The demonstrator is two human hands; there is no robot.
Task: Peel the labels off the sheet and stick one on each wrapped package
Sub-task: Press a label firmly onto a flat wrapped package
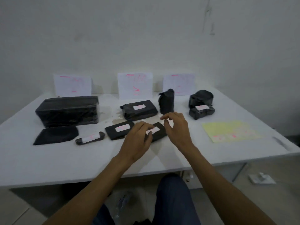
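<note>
Label (152,131) on the near package (159,132) sits under the left hand's (138,140) flat pressing fingers; right hand (176,127) hovers loosely open, empty; uneven pressure could crease it or leave corners lifting.

A plain back room or small packing workspace is suggested rather than a home or a shop. A bare white tabletop (48,159) is set against an unpainted, scuffed grey-white wall (146,38). Three handwritten paper sheets (135,86) with pink marking are propped against that wall at the tabletop's far edge, as sorting signs would be. In front of them, on the tabletop, black-wrapped packages (66,110) of several sizes are laid out in groups, some marked with white labels (122,128). A yellow label sheet (230,131) is seen toward the tabletop's right end. Below the tabletop, a pale tiled floor (267,200) is visible.
</note>
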